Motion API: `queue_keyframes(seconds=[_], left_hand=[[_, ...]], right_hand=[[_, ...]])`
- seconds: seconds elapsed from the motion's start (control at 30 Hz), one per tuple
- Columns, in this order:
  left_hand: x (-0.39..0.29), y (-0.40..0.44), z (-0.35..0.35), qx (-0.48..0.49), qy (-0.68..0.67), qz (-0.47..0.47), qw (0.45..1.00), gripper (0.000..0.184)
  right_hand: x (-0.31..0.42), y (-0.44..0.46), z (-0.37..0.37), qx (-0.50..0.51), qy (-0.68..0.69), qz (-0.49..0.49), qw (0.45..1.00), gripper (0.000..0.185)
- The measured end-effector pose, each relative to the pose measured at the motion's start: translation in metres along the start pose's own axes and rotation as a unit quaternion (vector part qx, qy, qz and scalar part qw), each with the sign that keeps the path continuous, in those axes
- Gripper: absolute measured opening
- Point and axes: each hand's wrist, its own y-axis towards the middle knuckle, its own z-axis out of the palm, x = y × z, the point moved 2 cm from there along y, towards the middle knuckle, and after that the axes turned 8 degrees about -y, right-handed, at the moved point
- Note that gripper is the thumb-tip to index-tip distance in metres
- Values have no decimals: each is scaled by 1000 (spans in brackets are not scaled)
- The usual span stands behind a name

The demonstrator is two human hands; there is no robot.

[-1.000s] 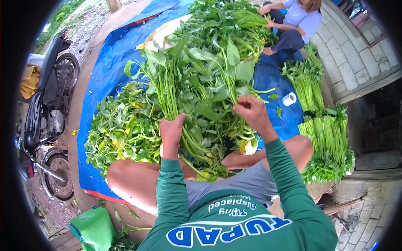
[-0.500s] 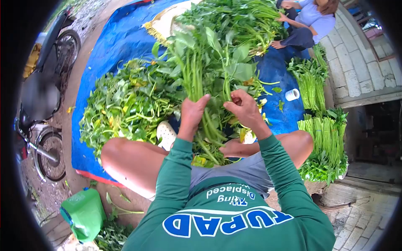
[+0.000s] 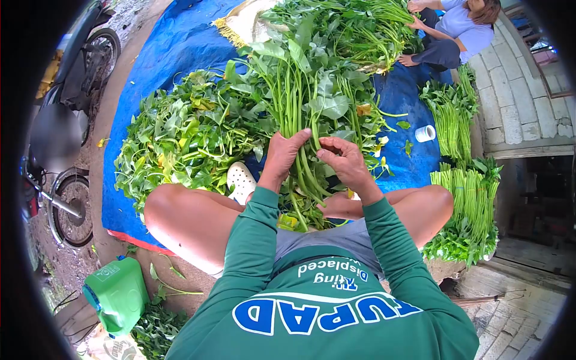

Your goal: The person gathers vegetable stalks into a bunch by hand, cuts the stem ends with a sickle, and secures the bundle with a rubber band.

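Observation:
My left hand (image 3: 284, 157) is closed round a bunch of water spinach (image 3: 289, 105), its leaves pointing away from me and the stem ends hanging towards my lap. My right hand (image 3: 347, 161) is just to the right, thumb and fingers pinched at a single water spinach stem (image 3: 315, 139) that lies against the bunch by my left thumb. Part of that stem is hidden behind the fingers. Loose leaves and stems (image 3: 186, 132) are heaped to the left, and a bigger pile of water spinach (image 3: 342, 36) lies beyond the bunch.
A blue tarp (image 3: 144, 102) lies under the greens. Tied bundles (image 3: 462, 204) and a white roll (image 3: 425, 133) are on the right. Another person (image 3: 459, 30) sits at the far right. A motorcycle (image 3: 72, 132) and a green jug (image 3: 117, 294) stand on the left.
My right hand has moved slightly left and down, bringing its stem up against the bunch in my left hand. The view has shifted a little.

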Motion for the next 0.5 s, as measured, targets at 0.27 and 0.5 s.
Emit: queue_keyframes(seconds=[0.27,0.5], left_hand=[[-3,-4,8,-93,168,53,980,30],[11,10,-5,-98,58,63,991,22]], right_hand=[[37,-20,4,-27,-216,-91,972,31],[55,-54,4,-41,-232,-114,965,28]])
